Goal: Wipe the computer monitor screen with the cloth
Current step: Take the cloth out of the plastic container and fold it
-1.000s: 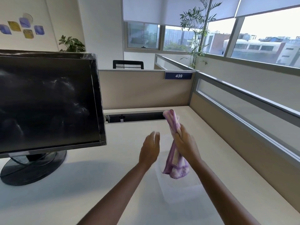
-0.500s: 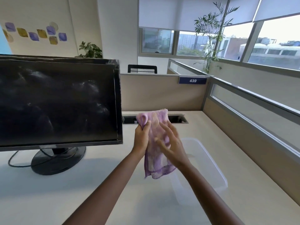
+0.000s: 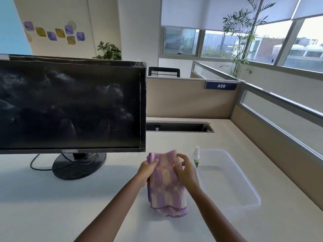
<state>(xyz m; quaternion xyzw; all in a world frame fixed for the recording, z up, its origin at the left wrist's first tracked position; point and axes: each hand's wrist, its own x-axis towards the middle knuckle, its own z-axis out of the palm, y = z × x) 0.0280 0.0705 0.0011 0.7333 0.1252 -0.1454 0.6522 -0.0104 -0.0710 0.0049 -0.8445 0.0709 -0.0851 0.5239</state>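
A black monitor (image 3: 70,105) stands on the left of the desk, its dark screen covered in whitish smears. In front of me hangs a purple-and-cream checked cloth (image 3: 166,189), spread out between both hands above the desk. My left hand (image 3: 146,170) pinches its upper left corner. My right hand (image 3: 185,170) grips its upper right edge, fingers curled into the fabric. Both hands are below and to the right of the monitor's lower right corner, apart from the screen.
A clear plastic bin (image 3: 244,186) lies on the desk right of my hands, with a small white spray bottle (image 3: 196,157) at its near left corner. The monitor's round base (image 3: 78,166) and cable sit left. Cubicle partitions (image 3: 188,98) close the back and right.
The cloth went from my right hand alone to both hands and now hangs spread flat. The view has shifted, bringing more of the monitor, the bin and the spray bottle into sight.
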